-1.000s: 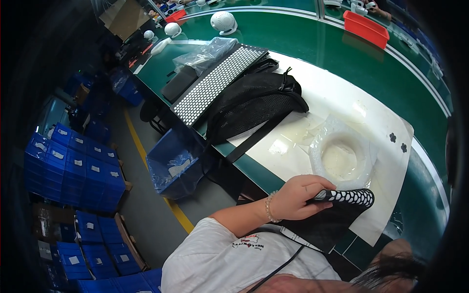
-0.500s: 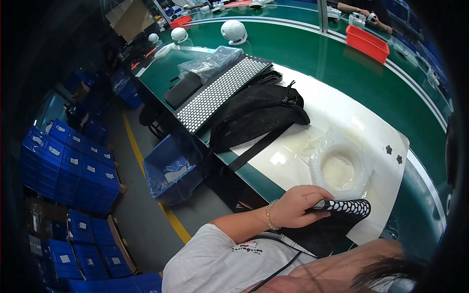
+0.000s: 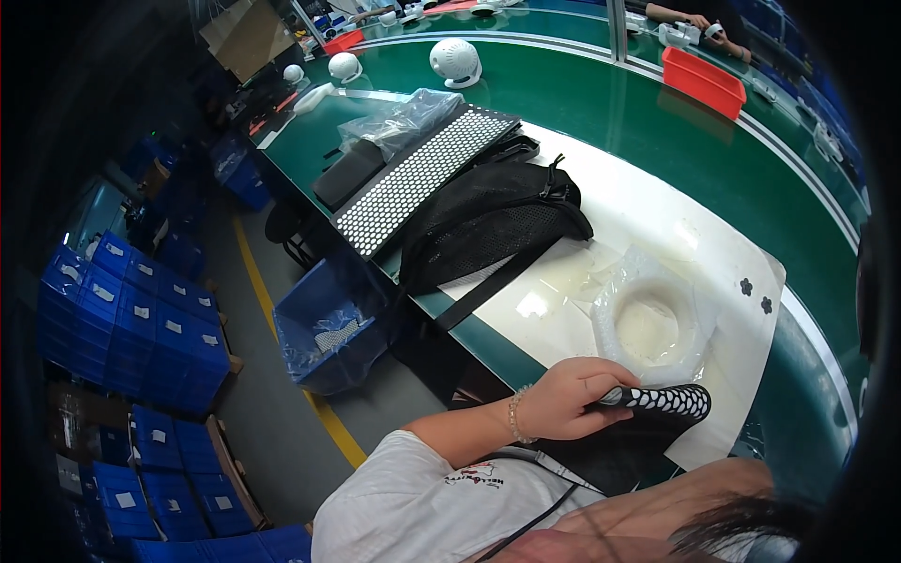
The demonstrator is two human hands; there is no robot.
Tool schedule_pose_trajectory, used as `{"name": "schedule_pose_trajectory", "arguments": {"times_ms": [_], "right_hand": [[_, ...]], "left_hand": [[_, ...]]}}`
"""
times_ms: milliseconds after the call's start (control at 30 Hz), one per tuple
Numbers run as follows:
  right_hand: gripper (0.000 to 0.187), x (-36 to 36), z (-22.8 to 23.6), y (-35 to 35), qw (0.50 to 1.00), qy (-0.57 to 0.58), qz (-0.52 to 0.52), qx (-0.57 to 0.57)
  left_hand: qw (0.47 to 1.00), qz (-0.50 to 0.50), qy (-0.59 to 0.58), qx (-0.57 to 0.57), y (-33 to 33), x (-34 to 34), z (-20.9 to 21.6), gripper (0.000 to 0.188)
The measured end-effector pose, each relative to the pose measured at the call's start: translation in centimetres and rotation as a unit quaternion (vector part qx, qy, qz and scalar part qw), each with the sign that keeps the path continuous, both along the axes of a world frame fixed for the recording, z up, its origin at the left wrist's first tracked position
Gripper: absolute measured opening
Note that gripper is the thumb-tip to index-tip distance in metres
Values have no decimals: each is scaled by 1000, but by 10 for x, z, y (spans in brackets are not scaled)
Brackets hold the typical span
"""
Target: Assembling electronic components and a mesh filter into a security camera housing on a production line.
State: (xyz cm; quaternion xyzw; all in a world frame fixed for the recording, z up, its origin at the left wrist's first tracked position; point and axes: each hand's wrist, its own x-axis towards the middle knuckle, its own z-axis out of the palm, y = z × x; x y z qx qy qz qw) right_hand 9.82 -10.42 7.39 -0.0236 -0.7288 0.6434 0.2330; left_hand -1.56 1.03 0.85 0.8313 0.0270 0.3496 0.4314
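My left hand, with a bead bracelet at the wrist, is closed on a black piece with a white honeycomb pattern. The piece is curled over, and its patterned edge points to the right. Dark material hangs below it, close to my body. Just beyond lies a whitish ring wrapped in clear plastic on a white sheet. My right arm shows at the lower right; its hand is hidden.
A black mesh bag and a black board with white hexagons lie on the left of the table. Two dark flower-shaped pieces sit at the right. Blue bins stand on the floor. Beyond are a red tray and a white round device.
The white round device at the back has shifted slightly right. My left hand keeps its hold on the honeycomb piece, almost still.
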Motion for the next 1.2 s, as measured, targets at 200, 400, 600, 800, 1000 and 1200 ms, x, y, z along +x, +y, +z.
{"name": "schedule_pose_trajectory", "arguments": {"times_ms": [200,400,600,800,1000,1200], "right_hand": [[75,0,2,0,1000,12,7,-28],[79,1,9,4,984,-114,102,-86],[75,-3,-3,-6,995,98,-12,6],[68,-3,-7,-9,994,82,75,15],[55,-2,5,-10,988,131,-23,-83],[57,-6,-18,-11,990,35,128,40]], "left_hand": [[1000,3,10,0,0,0,-2,21],[1000,5,9,2,0,-1,-3,21],[1000,7,17,0,0,0,-4,23],[1000,6,15,1,-1,0,-1,22],[1000,8,14,-1,-1,0,-1,21],[1000,4,17,-5,-1,1,-1,21]]}}
